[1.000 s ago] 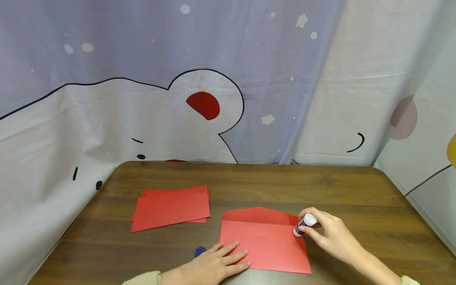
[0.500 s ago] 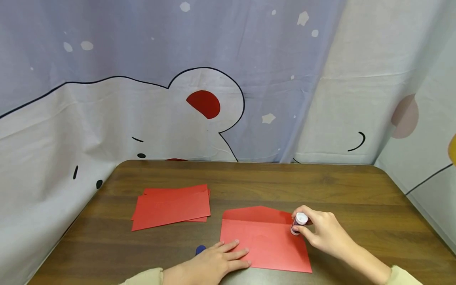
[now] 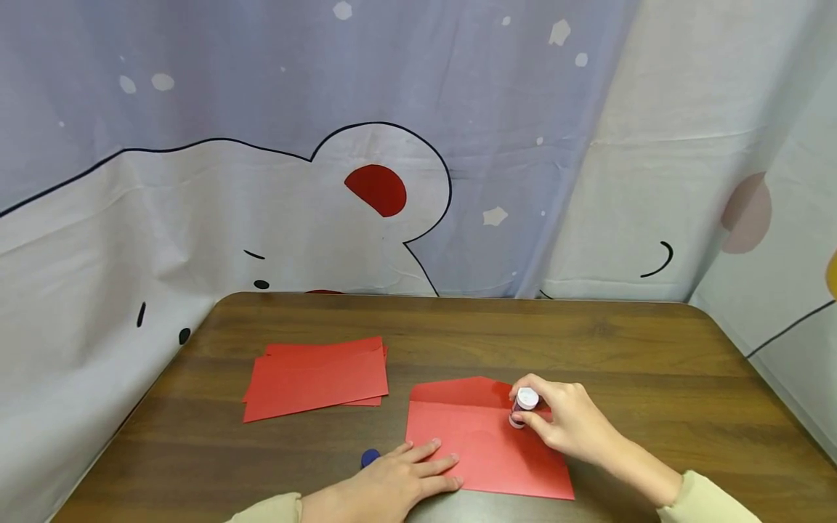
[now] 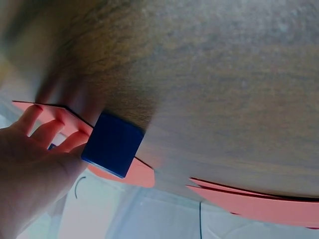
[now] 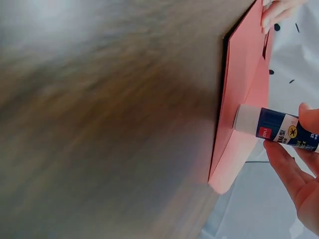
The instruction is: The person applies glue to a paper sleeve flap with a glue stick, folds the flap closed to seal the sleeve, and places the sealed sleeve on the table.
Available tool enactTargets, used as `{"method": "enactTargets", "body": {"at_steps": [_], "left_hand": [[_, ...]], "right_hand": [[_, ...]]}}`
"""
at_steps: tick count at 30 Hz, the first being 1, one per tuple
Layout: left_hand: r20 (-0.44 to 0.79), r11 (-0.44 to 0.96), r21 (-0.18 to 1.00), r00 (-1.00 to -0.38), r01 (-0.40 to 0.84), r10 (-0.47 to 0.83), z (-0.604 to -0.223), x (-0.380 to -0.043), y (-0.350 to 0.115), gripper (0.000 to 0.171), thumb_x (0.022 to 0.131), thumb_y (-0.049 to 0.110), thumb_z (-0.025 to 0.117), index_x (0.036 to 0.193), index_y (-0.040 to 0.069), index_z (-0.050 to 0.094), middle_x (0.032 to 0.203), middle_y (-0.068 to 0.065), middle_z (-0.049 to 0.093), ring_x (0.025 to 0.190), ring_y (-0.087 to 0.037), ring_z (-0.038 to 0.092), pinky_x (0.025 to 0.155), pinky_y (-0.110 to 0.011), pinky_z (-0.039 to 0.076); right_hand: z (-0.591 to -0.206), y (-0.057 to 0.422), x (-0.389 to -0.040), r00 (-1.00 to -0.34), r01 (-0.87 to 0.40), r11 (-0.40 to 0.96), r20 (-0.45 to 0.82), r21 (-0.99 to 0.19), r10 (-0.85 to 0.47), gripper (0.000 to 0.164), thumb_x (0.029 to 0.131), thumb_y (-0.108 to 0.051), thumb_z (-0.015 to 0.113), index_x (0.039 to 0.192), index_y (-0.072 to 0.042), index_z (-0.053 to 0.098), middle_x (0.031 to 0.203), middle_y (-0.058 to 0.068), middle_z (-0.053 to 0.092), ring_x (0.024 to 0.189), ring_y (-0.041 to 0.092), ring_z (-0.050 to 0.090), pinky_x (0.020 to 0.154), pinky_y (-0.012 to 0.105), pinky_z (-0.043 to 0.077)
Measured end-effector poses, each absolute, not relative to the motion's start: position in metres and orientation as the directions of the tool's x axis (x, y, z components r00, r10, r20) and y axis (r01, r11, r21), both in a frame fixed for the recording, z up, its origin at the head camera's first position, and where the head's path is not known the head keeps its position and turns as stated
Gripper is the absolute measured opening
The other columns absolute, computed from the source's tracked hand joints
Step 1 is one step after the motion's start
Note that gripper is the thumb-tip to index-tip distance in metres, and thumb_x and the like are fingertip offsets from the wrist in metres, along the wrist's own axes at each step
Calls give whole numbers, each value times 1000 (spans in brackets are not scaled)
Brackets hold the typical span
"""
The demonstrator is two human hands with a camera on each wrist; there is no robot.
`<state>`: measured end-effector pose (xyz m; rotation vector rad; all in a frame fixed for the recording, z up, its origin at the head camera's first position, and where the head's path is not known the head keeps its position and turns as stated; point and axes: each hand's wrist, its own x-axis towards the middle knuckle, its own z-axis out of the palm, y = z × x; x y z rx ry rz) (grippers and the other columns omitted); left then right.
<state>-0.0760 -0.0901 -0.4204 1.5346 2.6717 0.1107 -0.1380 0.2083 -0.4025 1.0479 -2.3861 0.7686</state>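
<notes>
A red envelope (image 3: 487, 454) lies on the table, its pointed flap (image 3: 461, 392) unfolded away from the person. The left hand (image 3: 392, 479) rests on its lower left part with fingers spread and straight. Between thumb and fingers, the right hand (image 3: 578, 425) pinches a dark blue and white glue stick (image 5: 279, 128). The stick is nearly upright, its lower end against the envelope near the flap's fold, right of the middle. What lies under its tip is hidden. Beside the left hand stands a dark blue cap (image 4: 112, 144).
Several red envelopes (image 3: 317, 381) lie overlapping at the left of the brown wooden table (image 3: 490, 334). Behind the table hangs a printed curtain (image 3: 294, 211), which meets its back edge.
The right hand has slid the glue stick leftwards, from the envelope's right edge toward its middle. The left hand keeps its place on the envelope.
</notes>
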Motion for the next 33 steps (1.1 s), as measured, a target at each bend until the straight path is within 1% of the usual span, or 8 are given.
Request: {"method": "enactTargets", "body": {"at_steps": [3, 9, 12, 16, 21, 25, 29, 33], "left_hand": [[-13, 499, 104, -500, 860, 866, -421, -77, -90, 65, 86, 62, 56, 141, 30, 48, 149, 3, 45, 137, -26, 43, 98, -48, 47], [-19, 497, 120, -499, 859, 867, -420, -77, -90, 64, 86, 62, 55, 141, 30, 48, 149, 2, 45, 137, -26, 43, 97, -48, 48], [-27, 498, 135, -499, 857, 866, -419, -77, -91, 64, 86, 61, 55, 142, 29, 48, 149, 2, 45, 138, -27, 42, 98, -49, 47], [-21, 502, 130, -504, 855, 864, -419, -77, -91, 64, 86, 61, 56, 141, 29, 49, 149, 2, 46, 137, -27, 43, 98, -49, 47], [-19, 513, 112, -514, 851, 858, -419, -76, -90, 62, 86, 60, 56, 139, 30, 50, 148, 3, 47, 137, -26, 44, 96, -48, 48], [-18, 510, 84, -511, 856, 860, -420, -75, -90, 63, 86, 61, 56, 140, 30, 49, 148, 3, 47, 136, -26, 44, 95, -47, 49], [-28, 508, 58, -508, 859, 861, -419, -76, -89, 64, 86, 60, 56, 142, 30, 47, 149, 4, 45, 137, -24, 43, 94, -46, 50], [-30, 503, 40, -502, 864, 864, -418, -76, -90, 62, 88, 59, 56, 142, 29, 48, 148, 3, 46, 137, -24, 44, 95, -44, 50]], "right_hand": [[-403, 201, -139, -622, -773, 541, 566, -332, -541, 31, 70, -11, 83, 91, -20, 62, 75, -22, 62, 67, -9, 55, 61, 16, 47], [-403, 185, -140, -626, -776, 520, 545, -357, -558, 29, 72, -12, 82, 92, -19, 62, 75, -20, 63, 67, -8, 54, 60, 19, 48], [-402, 177, -142, -626, -777, 509, 535, -370, -567, 28, 72, -12, 82, 92, -18, 62, 75, -18, 64, 67, -8, 55, 60, 19, 48], [-403, 164, -146, -627, -779, 490, 518, -391, -582, 27, 73, -12, 82, 91, -18, 63, 75, -17, 65, 66, -7, 55, 60, 20, 49], [-405, 148, -147, -642, -765, 468, 476, -442, -601, 26, 75, -13, 81, 94, -18, 63, 80, -13, 68, 69, -5, 60, 62, 22, 51], [-405, 134, -148, -649, -754, 441, 449, -486, -614, 25, 77, -14, 80, 96, -16, 64, 82, -10, 69, 71, -4, 63, 64, 23, 54], [-404, 119, -148, -646, -754, 440, 427, -488, -632, 25, 78, -16, 79, 98, -16, 63, 81, -10, 69, 68, -4, 61, 62, 20, 52], [-402, 106, -150, -632, -766, 444, 417, -464, -654, 25, 80, -19, 78, 99, -16, 63, 80, -10, 69, 66, -4, 59, 61, 17, 50]]}}
